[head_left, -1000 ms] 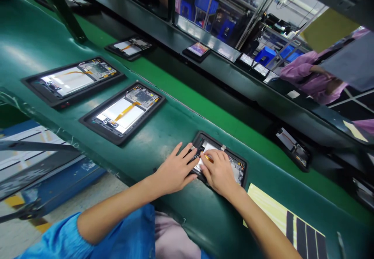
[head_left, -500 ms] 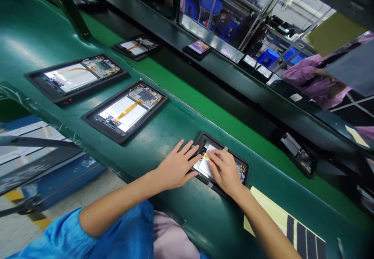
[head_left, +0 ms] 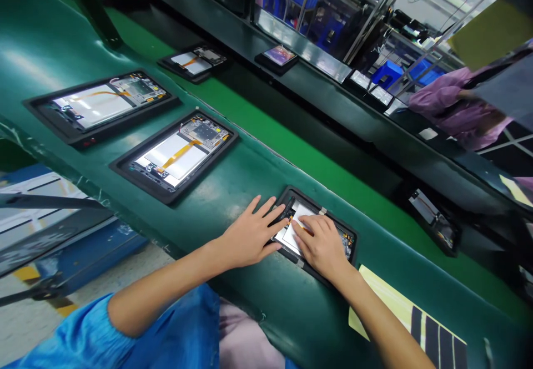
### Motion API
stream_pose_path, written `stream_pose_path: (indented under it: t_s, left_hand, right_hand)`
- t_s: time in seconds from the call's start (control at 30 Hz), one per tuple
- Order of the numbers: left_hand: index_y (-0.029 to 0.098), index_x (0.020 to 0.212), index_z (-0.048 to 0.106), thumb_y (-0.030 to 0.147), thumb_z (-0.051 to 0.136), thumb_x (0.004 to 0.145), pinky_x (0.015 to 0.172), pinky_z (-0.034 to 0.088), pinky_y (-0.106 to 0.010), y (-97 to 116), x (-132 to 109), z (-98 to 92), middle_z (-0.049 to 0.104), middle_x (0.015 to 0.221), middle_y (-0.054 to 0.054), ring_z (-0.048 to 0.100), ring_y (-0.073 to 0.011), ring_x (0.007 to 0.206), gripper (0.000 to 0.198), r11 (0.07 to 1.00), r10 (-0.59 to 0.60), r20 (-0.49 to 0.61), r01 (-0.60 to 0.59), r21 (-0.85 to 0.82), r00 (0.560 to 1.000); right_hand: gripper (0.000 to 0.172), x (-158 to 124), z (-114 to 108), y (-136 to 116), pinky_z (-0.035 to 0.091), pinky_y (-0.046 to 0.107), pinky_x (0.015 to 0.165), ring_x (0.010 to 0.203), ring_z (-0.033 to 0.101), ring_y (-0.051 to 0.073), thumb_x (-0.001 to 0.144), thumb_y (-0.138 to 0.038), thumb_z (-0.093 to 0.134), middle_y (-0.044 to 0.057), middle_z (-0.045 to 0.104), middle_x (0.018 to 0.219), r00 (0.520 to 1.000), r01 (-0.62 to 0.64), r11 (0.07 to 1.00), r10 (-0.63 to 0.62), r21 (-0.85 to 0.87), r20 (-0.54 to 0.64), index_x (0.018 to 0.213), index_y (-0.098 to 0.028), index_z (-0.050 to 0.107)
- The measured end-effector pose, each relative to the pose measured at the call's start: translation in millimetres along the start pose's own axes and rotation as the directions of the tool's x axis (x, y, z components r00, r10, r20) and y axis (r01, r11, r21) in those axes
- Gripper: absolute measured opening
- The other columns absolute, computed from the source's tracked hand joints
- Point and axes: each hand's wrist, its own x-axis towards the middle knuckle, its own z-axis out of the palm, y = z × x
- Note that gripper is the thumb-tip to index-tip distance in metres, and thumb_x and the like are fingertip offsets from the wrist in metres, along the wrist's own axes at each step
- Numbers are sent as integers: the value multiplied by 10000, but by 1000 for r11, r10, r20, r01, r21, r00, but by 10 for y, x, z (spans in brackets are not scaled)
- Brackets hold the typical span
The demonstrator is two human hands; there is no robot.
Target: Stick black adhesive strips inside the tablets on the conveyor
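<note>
In front of me an opened tablet [head_left: 297,207] lies in a black tray [head_left: 287,192], its white battery and circuit board exposed. My left hand [head_left: 252,236] rests flat with fingers spread over the tablet's left end and holds nothing. Over the middle of the battery, my right hand [head_left: 322,244] is bent with its fingers close together. A bit of orange ribbon cable [head_left: 307,230] shows between those fingers; the rest of it is hidden beneath the hand. Small pieces of grey tape sit on the tablet's long edges.
To the left, two more opened tablets in trays [head_left: 175,155] [head_left: 106,102] lie on the green bench [head_left: 208,208]. A yellow sheet with black strips [head_left: 387,297] is at my right. Beyond a green strip, a lower line carries another tablet [head_left: 194,62]. A person in a pink sleeve [head_left: 445,100] works across.
My right fingertips have shifted slightly and curled lower over the ribbon cable. The left hand stays spread in place. The view has tilted a little.
</note>
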Motion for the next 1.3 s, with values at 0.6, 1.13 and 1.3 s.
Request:
stream_pose_path:
  t_s: [0.6, 1.13, 1.3]
  left_hand:
    - [232, 1469, 556, 531, 484, 1025, 1158, 296, -659, -42, 46, -34, 555, 1527, -137, 483, -426, 1409, 540, 998, 59, 34, -60, 28, 998]
    - [278, 1469, 561, 503, 541, 1005, 1179, 273, -662, -85, 76, -129, 601, 1465, -108, 540, -388, 1339, 516, 993, 85, 37, -87, 75, 996]
    - [278, 1465, 567, 485, 530, 1006, 1187, 258, -663, -106, 89, -119, 608, 1444, -111, 555, -372, 1305, 505, 992, 102, 41, -105, 71, 994]
  right_hand:
    - [292, -5, -8, -32, 437, 445, 1017, 1065, 606, 249, 1040, -256, 535, 119, 697, 1126, 997, 7, 999, -9, 33, 73, 1279, -147, 663]
    - [333, -67, -45, -63, 409, 437, 973, 1069, 599, 263, 1032, -312, 574, 130, 698, 1151, 992, -4, 994, 18, -113, 126, 1323, -166, 640]
    - [338, -74, -51, -67, 401, 448, 993, 1090, 597, 269, 1024, -320, 595, 128, 694, 1163, 990, -16, 995, 30, -102, 138, 1328, -181, 640]
